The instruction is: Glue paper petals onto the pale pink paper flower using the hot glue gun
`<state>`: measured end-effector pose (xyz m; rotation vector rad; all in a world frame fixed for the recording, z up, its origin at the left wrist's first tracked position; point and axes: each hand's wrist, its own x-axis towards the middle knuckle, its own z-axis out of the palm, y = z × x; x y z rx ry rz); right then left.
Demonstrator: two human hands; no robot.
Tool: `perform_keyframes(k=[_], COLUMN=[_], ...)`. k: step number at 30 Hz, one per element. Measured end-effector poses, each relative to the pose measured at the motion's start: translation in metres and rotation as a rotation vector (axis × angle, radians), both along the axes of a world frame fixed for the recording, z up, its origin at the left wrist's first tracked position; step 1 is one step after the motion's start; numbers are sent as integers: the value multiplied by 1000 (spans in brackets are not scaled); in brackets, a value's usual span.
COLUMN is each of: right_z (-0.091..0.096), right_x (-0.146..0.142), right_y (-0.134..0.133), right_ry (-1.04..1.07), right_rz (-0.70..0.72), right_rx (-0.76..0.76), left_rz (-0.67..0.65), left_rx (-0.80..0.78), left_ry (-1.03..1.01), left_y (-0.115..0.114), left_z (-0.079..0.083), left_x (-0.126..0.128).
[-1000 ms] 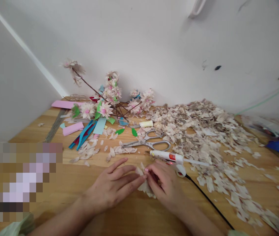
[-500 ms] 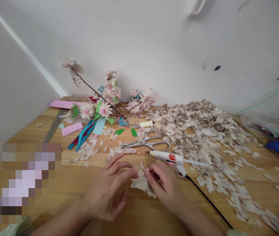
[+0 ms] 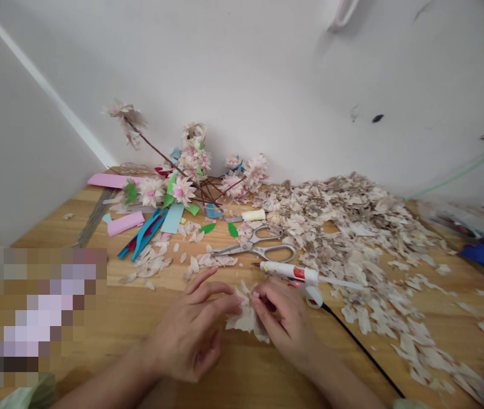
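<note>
Between my hands is a pale, pointed-petal flower (image 3: 248, 321), low over the wooden table. My right hand (image 3: 287, 318) pinches its petals between thumb and forefinger. My left hand (image 3: 199, 324) is beside it with fingers spread, the index fingertip at the flower's left petals; whether it presses on them I cannot tell. Just beyond my right hand lies a white glue gun (image 3: 288, 271) with a small red light lit and a glue stick in its back. Grey-handled scissors (image 3: 254, 247) rest behind it.
A large heap of dry pale petals (image 3: 344, 210) spreads across the right side. Finished flowers on twigs (image 3: 182, 190) stand at the back left, near pink and blue paper strips (image 3: 142, 233). A black cord (image 3: 361, 346) runs from the glue gun toward the near right edge.
My left index finger has shifted slightly right, onto or over the flower's petals. My right hand stays in the same place with its pinch.
</note>
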<state>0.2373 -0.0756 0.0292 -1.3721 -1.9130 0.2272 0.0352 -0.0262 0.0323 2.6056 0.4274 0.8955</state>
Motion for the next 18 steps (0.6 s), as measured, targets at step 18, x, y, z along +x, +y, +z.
perform_keyframes(k=[18], right_z=[0], right_x=[1], right_y=[2], right_ry=[9], right_rz=[8], right_rx=[50], left_rz=[-6], left_rx=[-13], left_ry=[-19], left_y=[2], left_z=[-2], left_x=[0])
